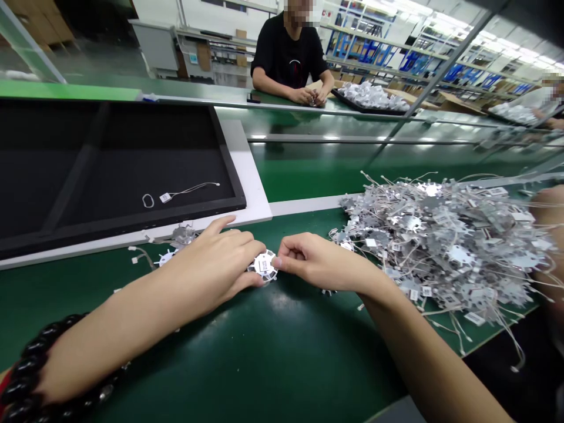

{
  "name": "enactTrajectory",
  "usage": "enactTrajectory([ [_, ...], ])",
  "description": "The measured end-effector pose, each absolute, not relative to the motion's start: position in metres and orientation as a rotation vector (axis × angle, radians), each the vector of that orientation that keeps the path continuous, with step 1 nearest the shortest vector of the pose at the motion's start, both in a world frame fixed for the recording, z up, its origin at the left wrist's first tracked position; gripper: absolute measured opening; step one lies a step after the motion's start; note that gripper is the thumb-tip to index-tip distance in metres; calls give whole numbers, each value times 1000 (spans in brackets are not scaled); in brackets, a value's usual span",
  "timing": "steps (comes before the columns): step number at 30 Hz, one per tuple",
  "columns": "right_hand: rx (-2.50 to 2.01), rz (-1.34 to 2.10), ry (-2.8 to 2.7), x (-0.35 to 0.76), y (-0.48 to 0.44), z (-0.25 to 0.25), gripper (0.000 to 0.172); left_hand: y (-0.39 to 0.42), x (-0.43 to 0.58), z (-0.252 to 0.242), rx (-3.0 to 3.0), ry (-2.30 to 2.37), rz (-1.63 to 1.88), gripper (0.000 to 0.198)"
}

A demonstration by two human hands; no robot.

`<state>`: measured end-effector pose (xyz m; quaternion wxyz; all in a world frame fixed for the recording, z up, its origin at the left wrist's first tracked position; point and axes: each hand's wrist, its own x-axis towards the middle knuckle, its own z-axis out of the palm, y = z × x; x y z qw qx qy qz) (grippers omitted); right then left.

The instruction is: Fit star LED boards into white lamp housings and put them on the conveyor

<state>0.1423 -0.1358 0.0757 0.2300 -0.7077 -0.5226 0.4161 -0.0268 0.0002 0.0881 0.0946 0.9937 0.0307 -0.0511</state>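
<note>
Disc [265,266] is pinched at opposite edges by left hand [227,255] and right hand [317,262]; a parts pile [445,235] covers the right tabletop [264,364].

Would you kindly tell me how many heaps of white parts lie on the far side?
2. One heap lies in a dark tray beside the person in black; another heap lies farther right, near the picture's edge. Others may be hidden.
</note>
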Motion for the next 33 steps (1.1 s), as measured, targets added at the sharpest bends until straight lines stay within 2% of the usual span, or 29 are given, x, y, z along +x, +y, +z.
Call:
enactTrajectory([
  [33, -2099, 1012, -1422, 137, -136, 74, 30, 0, -28, 85, 2975, 157, -120, 27],
])
